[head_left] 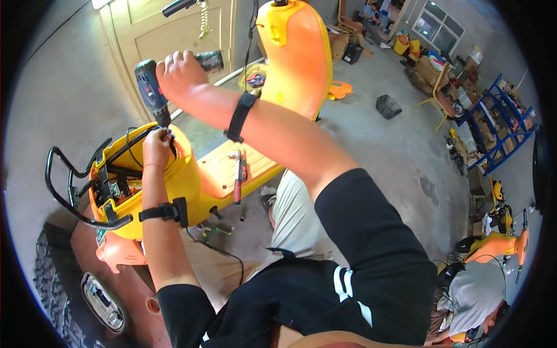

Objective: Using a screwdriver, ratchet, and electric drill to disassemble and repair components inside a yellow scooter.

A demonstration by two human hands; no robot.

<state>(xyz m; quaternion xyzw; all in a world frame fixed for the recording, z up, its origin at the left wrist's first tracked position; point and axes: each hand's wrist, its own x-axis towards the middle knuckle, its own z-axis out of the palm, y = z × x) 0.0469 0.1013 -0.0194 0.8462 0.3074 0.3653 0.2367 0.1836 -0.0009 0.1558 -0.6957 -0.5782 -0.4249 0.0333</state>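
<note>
My right hand [181,74] is wrapped round the grip of a dark cordless drill [151,93]. The drill tilts nose-down, its chuck close above the rim of the yellow scooter rear body [185,168]. Right under the chuck is my left hand [155,148], its fingers pinched together at that rim. What they hold, if anything, is too small to make out. The rear body has no seat on it, and cables and parts show inside its opening. On the scooter's footboard [217,168] lies a tool with a red handle [238,185], beside small metal pieces.
A black tubular rack [58,174] sticks out left of the rear body. The yellow front shield [296,58] rises beyond the footboard. A black basket [387,107] and a chair [441,98] stand on the floor. Another person [476,290] bends over at lower right.
</note>
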